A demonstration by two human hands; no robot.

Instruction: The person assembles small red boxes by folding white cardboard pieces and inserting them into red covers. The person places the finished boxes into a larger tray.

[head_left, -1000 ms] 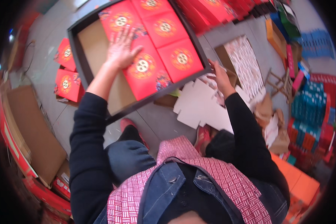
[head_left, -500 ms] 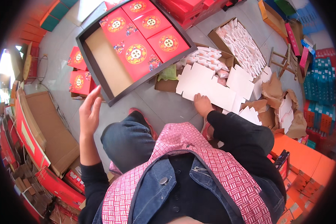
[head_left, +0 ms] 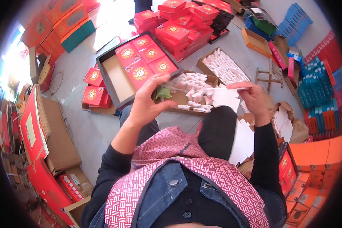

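Note:
My right hand point(head_left: 252, 99) is raised, its thumb and fingers pinching a thin white cardboard sheet point(head_left: 232, 89) seen nearly edge-on. My left hand point(head_left: 148, 102) is lifted opposite it, thumb spread from the fingers, with nothing plainly held. Below and between them is an open carton point(head_left: 187, 111) of small white-wrapped packets point(head_left: 195, 83), with a green packet point(head_left: 163, 92) at its left end. More white die-cut cardboard point(head_left: 242, 141) lies beside my right knee. Beyond my left hand, a dark-rimmed tray box point(head_left: 114, 74) holds several red printed boxes point(head_left: 140, 72); its left strip shows bare tan bottom.
Red boxes point(head_left: 174, 32) are piled behind the tray, and others point(head_left: 94, 95) stand left of it. A second carton point(head_left: 226, 68) of wrapped packets lies beyond. Flattened brown cardboard point(head_left: 57, 129) leans at left; orange boxes point(head_left: 319, 155) stack at right, with crumpled brown paper point(head_left: 298, 129) nearby.
My right hand has risen from the white cardboard on the carton and now holds a sheet up. My left hand has moved right, toward the middle. The view has shifted, showing more piled boxes.

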